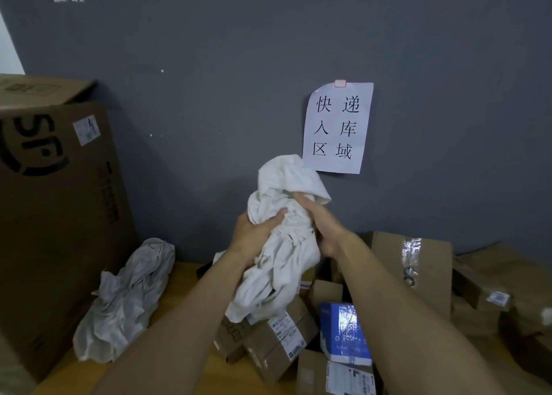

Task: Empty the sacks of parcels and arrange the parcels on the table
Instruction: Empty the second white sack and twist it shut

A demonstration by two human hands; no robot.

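Observation:
A white cloth sack point(283, 263) hangs bunched up in the air over the wooden table point(185, 278). My left hand point(254, 233) grips its left side and my right hand point(322, 227) grips its right side near the top. Below the sack lies a heap of parcels: a brown carton with a label point(277, 341), a blue and white parcel point(343, 332) and a small brown box point(324, 293). A second, crumpled sack point(125, 299) lies flat on the table to the left.
A tall brown carton point(53, 215) stands at the left edge. Larger taped cartons point(418, 263) are piled against the grey wall at the right. A paper sign point(337, 128) is stuck to the wall behind the sack.

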